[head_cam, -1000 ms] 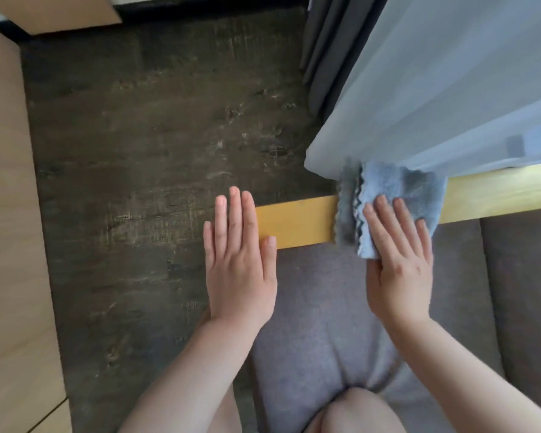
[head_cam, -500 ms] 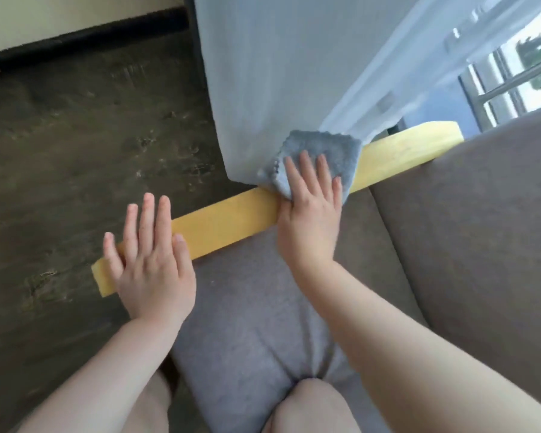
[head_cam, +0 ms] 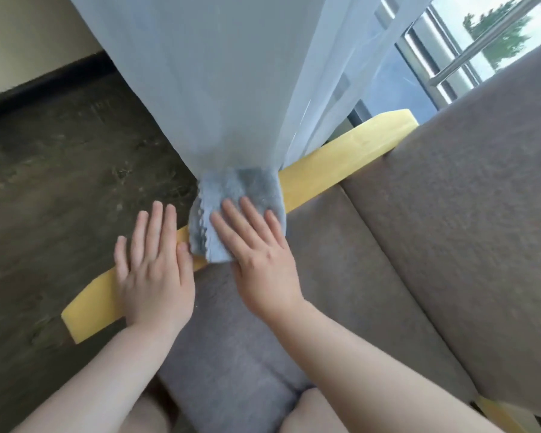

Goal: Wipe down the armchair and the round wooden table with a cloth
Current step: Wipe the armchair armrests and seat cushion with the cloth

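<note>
Sheer white curtain (head_cam: 231, 89) hangs over the armchair's yellow wooden armrest (head_cam: 341, 160). On that armrest the right hand (head_cam: 260, 254) presses a folded blue cloth (head_cam: 231, 198) with flat, spread fingers; beside the cloth, the left hand (head_cam: 155, 273) rests flat, fingers extended, grasping nothing.

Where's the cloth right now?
The blue cloth lies mid-frame on the yellow wooden armrest, pressed under the right hand, just below the curtain.
</note>
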`<state>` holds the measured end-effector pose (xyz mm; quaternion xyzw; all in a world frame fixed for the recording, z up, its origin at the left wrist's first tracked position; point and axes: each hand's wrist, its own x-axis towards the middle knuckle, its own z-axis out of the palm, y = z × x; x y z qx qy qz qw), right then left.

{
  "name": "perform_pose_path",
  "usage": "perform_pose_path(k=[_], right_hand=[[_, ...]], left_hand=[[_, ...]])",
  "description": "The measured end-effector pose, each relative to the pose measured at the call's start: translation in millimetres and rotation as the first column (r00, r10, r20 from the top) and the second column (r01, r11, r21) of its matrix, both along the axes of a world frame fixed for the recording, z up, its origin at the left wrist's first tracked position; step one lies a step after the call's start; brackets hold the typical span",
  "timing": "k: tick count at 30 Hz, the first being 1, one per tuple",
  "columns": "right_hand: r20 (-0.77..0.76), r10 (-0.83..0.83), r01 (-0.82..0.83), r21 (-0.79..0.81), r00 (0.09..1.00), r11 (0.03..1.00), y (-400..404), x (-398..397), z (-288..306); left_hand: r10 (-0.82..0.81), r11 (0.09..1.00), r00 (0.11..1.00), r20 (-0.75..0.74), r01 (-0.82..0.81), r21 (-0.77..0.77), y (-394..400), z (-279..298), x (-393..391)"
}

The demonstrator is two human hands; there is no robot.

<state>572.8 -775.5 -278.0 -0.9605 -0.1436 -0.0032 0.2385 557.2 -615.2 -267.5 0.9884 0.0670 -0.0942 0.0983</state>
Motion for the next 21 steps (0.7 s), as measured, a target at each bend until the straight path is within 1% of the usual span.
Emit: perform_pose_path(k=[1,2,3,4,5,6,7,8,10,11,12,13,15,16,19,21], right_hand=[[0.024,0.104,-0.104,-0.014,0.994,0.995,-16,-7,-2],[0.052,0.132,-0.13,-0.03,0.99,0.991,-38,-6,-4],[0.067,0.074,-0.071,-0.048,0.995,0.996,-59,1,-8],[0.049,-0.048,0.05,-0.044,0.998,0.998,-75,14,-8],[0.03,-0.208,0.209,-0.023,0.978,0.978,-84,33,-8],[0.003,-0.365,0.365,-0.005,0.931,0.931,-83,52,-4],[-0.004,-0.452,0.452,-0.002,0.892,0.892,-73,65,1],[0.014,-0.459,0.459,-0.02,0.889,0.888,-62,70,4],[0.051,-0.333,0.336,-0.054,0.942,0.94,-51,64,3],[0.052,-0.296,0.299,-0.09,0.954,0.95,-56,60,2],[0.048,-0.329,0.332,-0.129,0.943,0.934,-67,60,-1],[0.035,-0.402,0.402,-0.166,0.915,0.9,-78,67,0],[0.02,-0.567,0.554,-0.238,0.824,0.797,-91,94,2],[-0.007,-0.625,0.604,-0.253,0.78,0.756,-95,114,2],[-0.098,-0.735,0.688,-0.287,0.671,0.667,-118,180,3],[-0.135,-0.787,0.739,-0.279,0.602,0.613,-143,203,8]], left_hand=[[-0.026,1.0,1.0,0.001,0.026,0.001,-3,0,2],[-0.069,0.998,0.998,0.0,0.069,-0.003,-6,0,4],[-0.125,0.992,0.992,0.001,0.125,-0.017,-10,0,7],[-0.189,0.981,0.982,0.011,0.189,-0.034,-15,0,11],[-0.254,0.966,0.967,0.031,0.255,-0.046,-21,-1,18],[-0.314,0.947,0.948,0.056,0.317,-0.051,-28,-2,26],[-0.367,0.927,0.927,0.076,0.371,-0.052,-36,-3,36],[-0.412,0.907,0.907,0.092,0.417,-0.053,-43,-5,46],[-0.498,0.86,0.858,0.126,0.507,-0.053,-54,-5,62],[-0.534,0.838,0.835,0.136,0.543,-0.045,-58,-6,68],[-0.556,0.824,0.82,0.137,0.565,-0.033,-60,-5,70],[-0.565,0.82,0.814,0.137,0.572,-0.019,-61,-5,71],[-0.578,0.813,0.807,0.124,0.582,0.003,-62,-4,71],[-0.585,0.809,0.803,0.112,0.588,0.009,-62,-4,71],[-0.582,0.812,0.807,0.093,0.584,0.011,-61,-3,72],[-0.586,0.809,0.806,0.084,0.587,0.009,-62,-4,73]])
